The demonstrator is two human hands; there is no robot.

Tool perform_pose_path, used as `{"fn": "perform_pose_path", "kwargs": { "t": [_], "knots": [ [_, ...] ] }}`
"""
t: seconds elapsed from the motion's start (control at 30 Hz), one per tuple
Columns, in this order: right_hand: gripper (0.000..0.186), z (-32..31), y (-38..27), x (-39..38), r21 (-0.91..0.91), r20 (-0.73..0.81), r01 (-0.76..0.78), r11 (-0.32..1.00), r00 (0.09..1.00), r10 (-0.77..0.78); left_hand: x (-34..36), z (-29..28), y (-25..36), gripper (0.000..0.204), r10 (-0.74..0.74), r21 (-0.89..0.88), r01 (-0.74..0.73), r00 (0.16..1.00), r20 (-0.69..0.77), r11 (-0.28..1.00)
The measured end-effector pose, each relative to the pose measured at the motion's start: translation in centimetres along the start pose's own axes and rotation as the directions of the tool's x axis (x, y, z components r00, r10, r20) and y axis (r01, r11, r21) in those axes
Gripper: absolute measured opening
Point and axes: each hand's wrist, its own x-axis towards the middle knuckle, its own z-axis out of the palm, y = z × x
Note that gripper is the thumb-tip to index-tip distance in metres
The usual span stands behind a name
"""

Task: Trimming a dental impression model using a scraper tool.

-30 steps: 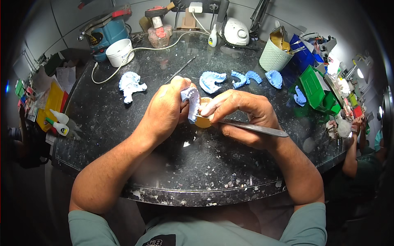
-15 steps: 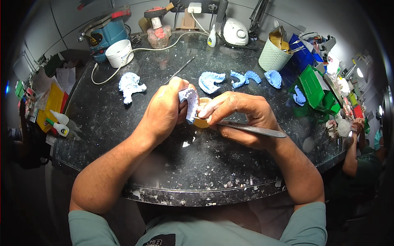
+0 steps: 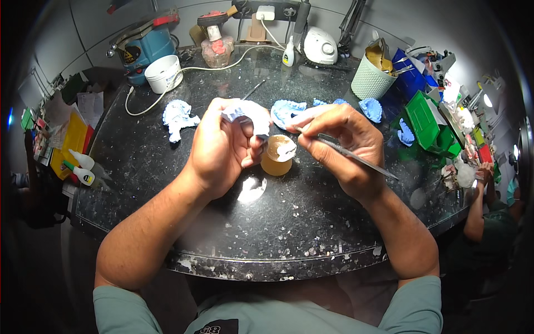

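My left hand [image 3: 214, 147] is closed on a curved dental cast [image 3: 250, 116], pale and brightly lit on top. My right hand [image 3: 347, 145] grips a slim metal scalpel [image 3: 356, 157] like a pen, its tip pointing left and apart from the cast. Between my hands on the bench stands a small amber cup [image 3: 276, 166] with white material at its rim. Behind the right hand lies a blue dental cast [image 3: 286, 111], partly covered by the fingers. Another blue cast [image 3: 179, 119] rests left of my left hand.
The dark bench [image 3: 311, 222] is speckled with white bits. Along the back stand a white tub [image 3: 163, 74], a blue machine [image 3: 146, 53], a small glue bottle [image 3: 288, 53] and a pale green bin [image 3: 371, 78]. A green box [image 3: 431, 119] is at right. A co-worker's arm [image 3: 476, 209] shows at far right.
My right hand has drawn back to the right with the scalpel, away from the cast. The left hand has turned the cast and moved it slightly left, uncovering the amber cup.
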Motion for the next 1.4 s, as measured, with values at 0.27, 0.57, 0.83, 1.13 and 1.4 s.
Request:
{"fn": "perform_pose_path", "kwargs": {
  "t": [0.27,0.57,0.83,1.13,1.4],
  "knots": [
    [0.012,0.5,-0.2,-0.1,0.001,-0.075,-0.113,0.994,0.991,0.113,0.3,-0.5,0.1,0.053,0.086,0.013,-0.086,0.996,0.007,0.996],
    [0.014,0.9,-1.1,-0.2,0.102,-0.087,-0.049,0.994,0.995,0.058,-0.5,0.9,0.2,0.051,0.252,0.171,-0.252,0.967,0.021,0.953],
    [0.021,0.5,-1.1,-0.1,0.071,-0.046,0.026,0.997,0.999,-0.023,-1.1,1.2,-0.3,0.058,0.343,0.378,-0.345,0.936,0.077,0.859],
    [0.026,0.0,-1.8,0.5,-0.302,0.236,0.325,0.896,0.936,-0.260,-1.9,1.7,0.5,0.085,0.273,0.576,-0.259,0.960,0.063,0.776],
    [0.027,0.2,-1.4,0.3,-0.300,0.317,0.351,0.887,0.914,-0.254,-2.1,1.4,0.5,0.093,0.254,0.699,-0.242,0.963,0.088,0.673]
  ]
}}
